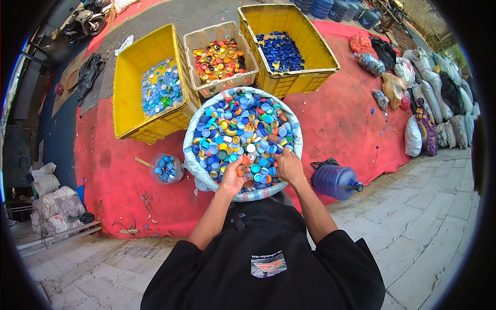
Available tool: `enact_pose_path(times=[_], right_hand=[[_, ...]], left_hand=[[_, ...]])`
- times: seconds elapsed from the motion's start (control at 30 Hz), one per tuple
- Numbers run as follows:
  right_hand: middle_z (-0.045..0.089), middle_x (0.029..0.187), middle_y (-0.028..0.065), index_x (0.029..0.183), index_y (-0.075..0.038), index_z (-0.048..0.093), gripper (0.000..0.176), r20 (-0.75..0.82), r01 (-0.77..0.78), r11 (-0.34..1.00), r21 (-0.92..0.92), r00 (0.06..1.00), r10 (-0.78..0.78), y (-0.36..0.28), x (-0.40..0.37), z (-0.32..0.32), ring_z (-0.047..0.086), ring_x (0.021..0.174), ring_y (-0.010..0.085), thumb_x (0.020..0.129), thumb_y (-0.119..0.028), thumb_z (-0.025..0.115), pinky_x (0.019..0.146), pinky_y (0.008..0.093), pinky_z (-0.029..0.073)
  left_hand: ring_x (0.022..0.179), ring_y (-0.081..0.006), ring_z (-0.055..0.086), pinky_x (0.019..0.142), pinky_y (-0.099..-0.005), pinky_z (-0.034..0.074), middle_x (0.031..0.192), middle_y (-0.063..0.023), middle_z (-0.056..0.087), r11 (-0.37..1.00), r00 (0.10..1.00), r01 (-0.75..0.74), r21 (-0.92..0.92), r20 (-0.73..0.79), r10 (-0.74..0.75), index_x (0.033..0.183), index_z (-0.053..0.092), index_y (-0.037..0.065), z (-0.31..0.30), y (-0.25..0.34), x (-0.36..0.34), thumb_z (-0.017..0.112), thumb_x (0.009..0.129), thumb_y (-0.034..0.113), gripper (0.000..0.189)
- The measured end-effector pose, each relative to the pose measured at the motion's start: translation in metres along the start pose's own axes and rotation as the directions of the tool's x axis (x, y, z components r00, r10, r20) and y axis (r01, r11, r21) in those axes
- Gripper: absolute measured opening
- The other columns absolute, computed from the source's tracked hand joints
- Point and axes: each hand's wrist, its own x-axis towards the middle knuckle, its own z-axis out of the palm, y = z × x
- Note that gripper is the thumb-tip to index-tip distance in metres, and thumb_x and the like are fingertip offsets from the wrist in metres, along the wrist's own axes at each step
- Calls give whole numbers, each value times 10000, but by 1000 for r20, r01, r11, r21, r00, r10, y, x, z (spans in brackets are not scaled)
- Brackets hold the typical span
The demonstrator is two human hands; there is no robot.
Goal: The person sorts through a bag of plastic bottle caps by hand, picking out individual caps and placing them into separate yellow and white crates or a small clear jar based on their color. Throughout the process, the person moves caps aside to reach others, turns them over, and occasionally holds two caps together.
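Note:
A round sack [190, 164] with a rolled pale blue rim stands in front of me, heaped with bottle caps [243, 124] of many colours. At the near side of the heap my left hand [232, 178] is half curled, palm inward, with an orange bottle cap [245, 160] at its fingertips. My right hand [290, 166] reaches into the right part of the heap. Its fingers are closed, and what they pinch is hidden.
Beyond the sack are a yellow crate [124, 98] of light blue and green caps, a whitish crate [199, 90] of red, orange and yellow caps, and another yellow crate [310, 77] of dark blue caps. A clear tub [178, 178] and a water jug [333, 182] flank the sack.

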Motion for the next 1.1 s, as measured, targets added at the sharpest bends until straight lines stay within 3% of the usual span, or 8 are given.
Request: enact_pose_path(times=[0.17, 0.47, 0.67, 0.77, 0.87, 0.9, 1.0, 1.1], right_hand=[[537, 960, 184, 958, -70, 691, 198, -67, 44, 993, 108, 997, -37, 9, -2, 7, 591, 879, 356, 772, -95, 628, 740, 446, 496], [530, 986, 158, 917, -51, 664, 206, 0, -81, 946, 313, 996, 85, 15, -2, 4, 582, 879, 334, 754, -164, 716, 733, 416, 488], [575, 817, 112, 906, -15, 653, 216, -175, -98, 882, 461, 964, 199, 17, 2, 10, 595, 758, 256, 814, -205, 696, 681, 371, 483], [581, 749, 80, 875, -12, 652, 241, 6, -250, 498, 830, 898, 440, 8, 5, -5, 566, 644, 201, 833, -246, 693, 622, 359, 476], [579, 745, 18, 999, -26, 603, 213, 158, -217, 128, 968, 918, 365, 13, 8, 1, 512, 617, 122, 902, -215, 613, 561, 292, 437], [581, 764, 17, 1030, -29, 589, 206, 227, -230, -27, 973, 919, 323, 10, 9, -3, 512, 632, 116, 916, -202, 591, 564, 280, 432], [587, 821, 32, 1138, -9, 546, 243, 201, -112, -284, 952, 929, 310, -9, 13, -12, 527, 695, 115, 926, -125, 537, 612, 266, 433], [586, 871, 54, 1174, 17, 535, 305, 267, -146, -518, 843, 949, 167, -20, 17, -19, 536, 731, 131, 891, -96, 543, 657, 267, 437]], left_hand=[[778, -90, 550, 660, -275, 474, 991, -9, 622, 1000, 1000, -11, 14, 7, 11, 1172, 562, 108, 3, -1, -4, 551, 937, 335, 326], [775, -97, 545, 663, -272, 473, 959, 0, 621, 999, 1000, -15, 49, -11, 15, 1130, 574, 109, 6, -3, -7, 557, 934, 342, 306], [787, -110, 538, 666, -284, 470, 979, -24, 630, 999, 1000, -10, 50, -16, 11, 1094, 597, 78, 5, -7, -7, 562, 933, 336, 307], [794, -114, 535, 669, -288, 466, 1011, -43, 638, 998, 1000, -14, 55, -18, 15, 1098, 601, 59, 6, -5, -8, 562, 935, 325, 314], [792, -117, 545, 669, -289, 467, 1038, -58, 645, 999, 999, -30, 41, -15, 31, 1129, 593, 50, 10, -3, -7, 562, 939, 299, 315], [791, -119, 550, 669, -290, 468, 1047, -63, 646, 999, 999, -38, 31, -15, 39, 1142, 589, 47, 11, -2, -8, 561, 940, 289, 316], [800, -125, 569, 672, -291, 472, 1074, -73, 643, 996, 997, -82, 45, -10, 82, 1179, 575, 42, 12, 3, -8, 561, 943, 265, 325], [837, -138, 592, 686, -297, 475, 1095, -89, 639, 991, 993, -120, 56, 4, 120, 1218, 552, 39, 11, 9, -10, 553, 946, 236, 336]])
